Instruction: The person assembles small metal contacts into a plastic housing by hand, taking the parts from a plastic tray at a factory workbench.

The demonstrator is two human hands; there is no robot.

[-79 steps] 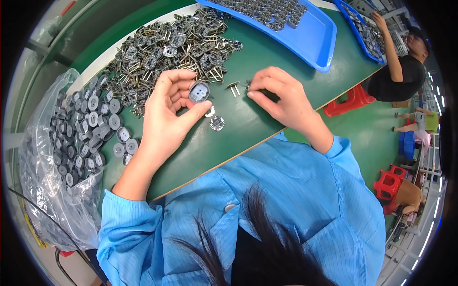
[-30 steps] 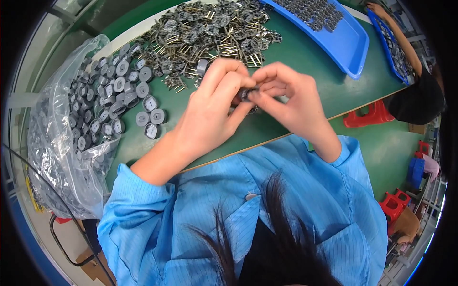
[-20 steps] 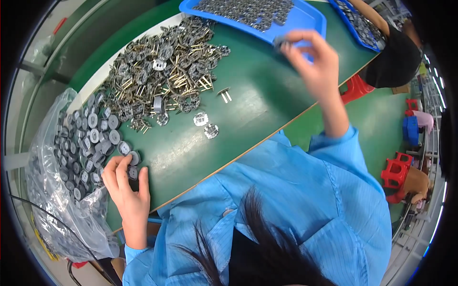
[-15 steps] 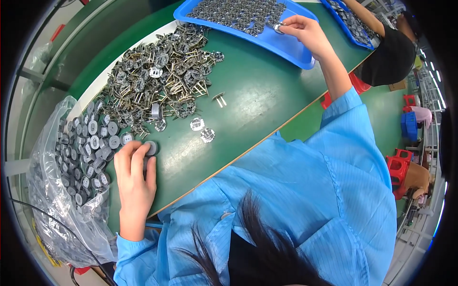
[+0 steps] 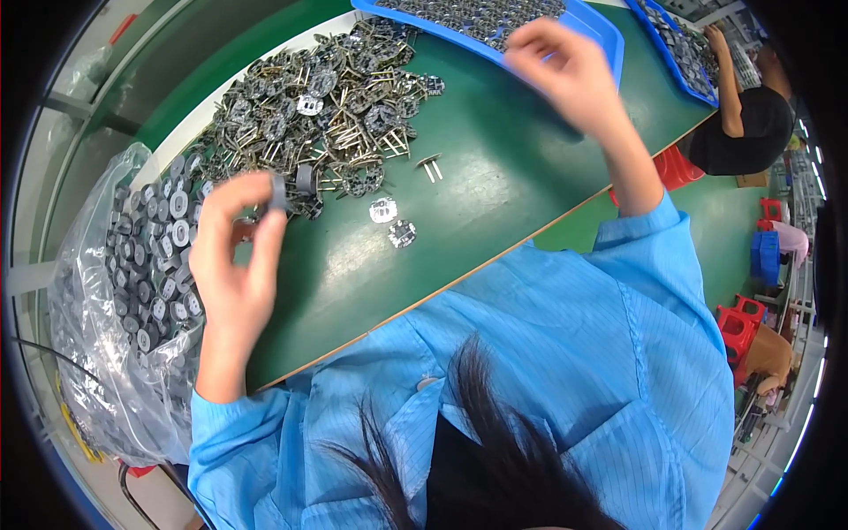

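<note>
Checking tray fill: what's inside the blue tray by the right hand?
The blue tray holds many small dark metallic parts. The right hand covers some of it; whatever lies behind can't be seen.

On the bench (image 5: 481, 203): caps (image 5: 163, 256) left of the left hand (image 5: 231, 256), board heap (image 5: 309, 115) beyond it; tray (image 5: 586, 28) partly behind the right hand (image 5: 565, 75).

the left hand (image 5: 231, 274) pinches a round grey cap (image 5: 277, 192) beside a heap of circuit boards (image 5: 300, 110) on a green table (image 5: 495, 185). the right hand (image 5: 572, 79), blurred, is over a blue tray (image 5: 608, 40). more grey caps (image 5: 179, 233) lie by clear plastic (image 5: 115, 397) at left.
</note>
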